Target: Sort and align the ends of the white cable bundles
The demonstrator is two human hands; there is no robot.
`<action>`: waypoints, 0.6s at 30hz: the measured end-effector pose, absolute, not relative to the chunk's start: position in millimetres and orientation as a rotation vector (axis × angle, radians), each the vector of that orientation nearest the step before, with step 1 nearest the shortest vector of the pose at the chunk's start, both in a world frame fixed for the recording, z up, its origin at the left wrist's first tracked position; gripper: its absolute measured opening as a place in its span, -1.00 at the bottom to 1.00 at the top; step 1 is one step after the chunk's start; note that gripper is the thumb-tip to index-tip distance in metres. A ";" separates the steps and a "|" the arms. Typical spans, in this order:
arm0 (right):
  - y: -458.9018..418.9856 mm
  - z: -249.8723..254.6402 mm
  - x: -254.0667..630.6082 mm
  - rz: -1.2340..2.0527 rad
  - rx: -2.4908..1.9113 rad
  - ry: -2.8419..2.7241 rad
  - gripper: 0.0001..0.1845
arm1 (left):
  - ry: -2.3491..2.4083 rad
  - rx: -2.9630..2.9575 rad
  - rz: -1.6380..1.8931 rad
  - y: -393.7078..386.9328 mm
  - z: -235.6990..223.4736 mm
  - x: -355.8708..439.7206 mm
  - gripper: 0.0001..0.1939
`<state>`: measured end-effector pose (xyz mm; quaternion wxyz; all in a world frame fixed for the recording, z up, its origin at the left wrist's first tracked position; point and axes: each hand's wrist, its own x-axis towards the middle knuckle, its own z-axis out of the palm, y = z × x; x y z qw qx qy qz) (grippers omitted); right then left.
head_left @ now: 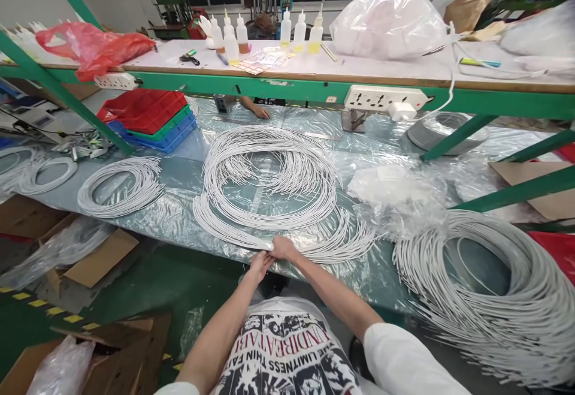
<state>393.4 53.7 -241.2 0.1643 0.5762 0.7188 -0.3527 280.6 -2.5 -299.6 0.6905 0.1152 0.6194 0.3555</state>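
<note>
Both my hands meet at the near edge of the bench, closed around a curved bundle of white cables (229,230). My left hand (260,264) grips it from the near side. Right beside it, my right hand (283,247) wraps over the same bundle, and the cables fan out to the right past it. What lies between the fingers is partly hidden. Just beyond the hands rests a large loose coil of white cables (269,220), its cut ends bunched inside the ring.
Smaller cable coils (121,186) lie at left, with a big grey coil (503,269) at right. Stacked trays (148,113) stand behind. A green-edged shelf (287,86) crosses above, carrying bottles and a power strip (386,98). Another person's hand (259,111) rests across the bench.
</note>
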 end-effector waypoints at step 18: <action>25.1 -260.3 396.4 -1.008 1.706 2.016 -0.58 | 1.190 1.795 -0.369 100.8 -274.4 254.4 -0.70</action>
